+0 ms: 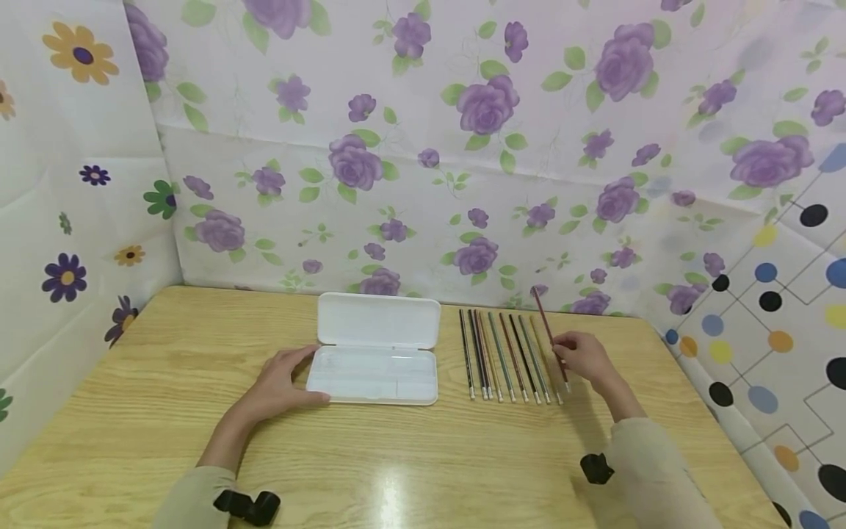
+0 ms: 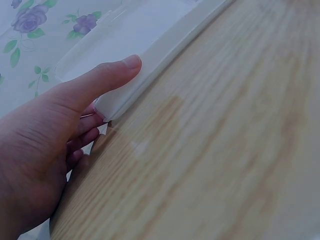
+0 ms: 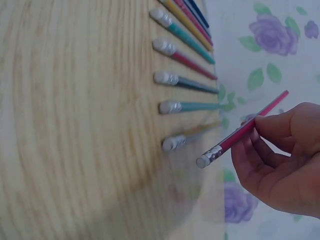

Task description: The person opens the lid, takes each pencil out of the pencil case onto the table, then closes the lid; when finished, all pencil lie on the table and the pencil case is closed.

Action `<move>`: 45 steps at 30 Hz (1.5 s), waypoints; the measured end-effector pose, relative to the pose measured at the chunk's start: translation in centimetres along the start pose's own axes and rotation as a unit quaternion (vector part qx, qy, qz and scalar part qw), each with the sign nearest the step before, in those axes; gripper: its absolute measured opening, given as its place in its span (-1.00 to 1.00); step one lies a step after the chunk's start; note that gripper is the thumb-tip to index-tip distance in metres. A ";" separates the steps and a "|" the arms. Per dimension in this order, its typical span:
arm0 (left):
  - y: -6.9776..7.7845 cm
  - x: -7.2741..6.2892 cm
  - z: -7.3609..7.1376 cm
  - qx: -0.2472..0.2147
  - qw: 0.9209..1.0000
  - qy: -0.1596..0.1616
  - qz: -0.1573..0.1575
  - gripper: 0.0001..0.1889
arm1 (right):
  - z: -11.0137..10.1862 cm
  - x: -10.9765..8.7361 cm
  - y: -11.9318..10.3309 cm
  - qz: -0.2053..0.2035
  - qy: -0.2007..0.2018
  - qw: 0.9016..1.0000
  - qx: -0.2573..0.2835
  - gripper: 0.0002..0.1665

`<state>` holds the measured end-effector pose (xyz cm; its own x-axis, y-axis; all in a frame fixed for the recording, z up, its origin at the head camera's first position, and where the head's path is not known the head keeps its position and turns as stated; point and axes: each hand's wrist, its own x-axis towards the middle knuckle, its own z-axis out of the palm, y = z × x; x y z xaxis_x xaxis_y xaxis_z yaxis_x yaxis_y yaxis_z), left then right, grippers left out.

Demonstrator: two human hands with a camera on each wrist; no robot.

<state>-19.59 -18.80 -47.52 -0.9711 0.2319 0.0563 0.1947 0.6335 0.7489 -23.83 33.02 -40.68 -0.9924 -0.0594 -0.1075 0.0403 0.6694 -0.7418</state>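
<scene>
A white pencil case [image 1: 372, 376] lies with its lid [image 1: 378, 321] raised at the back. My left hand [image 1: 280, 383] grips its left end; in the left wrist view the thumb [image 2: 107, 77] lies along the near wall and the other fingers bend around the corner. Between thumb and fingers, my right hand [image 1: 584, 358] pinches a red pencil [image 3: 240, 134], held tilted above the table with its white eraser end low and toward me. Left of that hand, several pencils [image 1: 507, 356] of various colours lie in a row, erasers toward me.
The wooden table [image 1: 396, 455] ends at a wall of floral sheeting [image 1: 396, 184] right behind the case and pencils. Patterned sheets also stand on the left and right sides. Black wrist devices [image 1: 247, 507] sit on both sleeves.
</scene>
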 end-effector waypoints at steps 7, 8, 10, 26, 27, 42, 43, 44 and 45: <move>0.0 -0.2 0.0 0.000 1.000 0.005 0.002 0.01 | -0.2 -0.5 1.6 0.029 0.012 0.999 -0.021 -0.61; 0.1 -0.2 0.0 0.001 1.000 0.005 0.003 0.01 | -0.2 -0.6 1.8 0.032 0.015 0.999 -0.026 -0.61; 0.1 -0.3 0.0 0.001 1.000 0.005 0.003 0.00 | -0.1 -0.6 2.2 0.039 0.019 0.998 -0.035 -0.61; -0.2 -0.4 0.0 0.005 1.000 0.006 0.004 0.01 | 1.3 -0.1 3.3 0.025 0.056 0.989 -0.132 -0.69; -0.2 -0.4 0.0 0.006 1.000 0.005 0.004 0.01 | 1.3 -0.1 3.3 0.022 0.057 0.989 -0.133 -0.69; 0.0 0.0 0.0 0.005 1.000 0.000 -0.001 0.02 | 1.5 2.0 -1.6 -0.020 0.057 0.989 -0.134 -0.54; 0.0 0.0 0.0 0.006 1.000 -0.001 0.000 0.02 | 1.8 2.4 -2.4 -0.027 0.053 0.990 -0.129 -0.53; 0.1 0.0 -0.1 0.005 1.000 -0.001 0.002 0.02 | 2.2 2.7 -3.2 -0.032 0.048 0.991 -0.121 -0.52; 0.0 0.0 -0.1 0.007 1.000 -0.001 0.004 0.02 | 2.7 3.0 -4.0 -0.037 0.040 0.992 -0.111 -0.50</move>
<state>-19.56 -18.83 -47.44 -0.9692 0.2382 0.0619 0.2048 0.6413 0.7395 -26.67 28.17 -39.79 -0.9981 -0.0613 0.0007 -0.0503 0.8123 -0.5810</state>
